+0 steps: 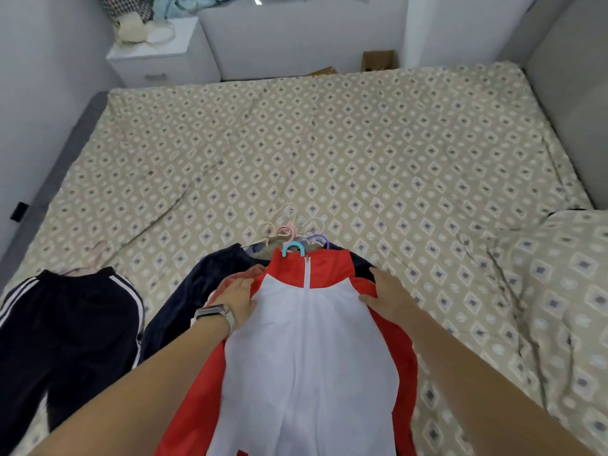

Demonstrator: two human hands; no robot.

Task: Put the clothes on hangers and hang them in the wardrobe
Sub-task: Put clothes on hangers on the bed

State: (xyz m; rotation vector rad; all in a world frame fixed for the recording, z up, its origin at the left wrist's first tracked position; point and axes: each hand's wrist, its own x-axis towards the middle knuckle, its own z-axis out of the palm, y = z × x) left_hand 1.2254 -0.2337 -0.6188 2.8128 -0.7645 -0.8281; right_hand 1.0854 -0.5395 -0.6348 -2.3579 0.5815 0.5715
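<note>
Wide bed (329, 143) under a beige diamond-print cover, grey walls around, white nightstand (164, 57) far beyond the left hand. Red and white zip jacket (306, 340) spread flat on the bed, between both hands, on a blue hanger (292, 247) with the hook poking out past the collar. Left hand (238, 299), watch (214, 313) on the wrist, fingers straight and pressing the jacket's shoulder. Right hand (388, 296) likewise flat on the other shoulder, fingers relaxed, gripping nothing. Heap of spare hangers (289, 228) just beyond the fingertips. Dark navy garment (184, 297) under the jacket, left of the left hand; black striped trousers (65, 330) further left
</note>
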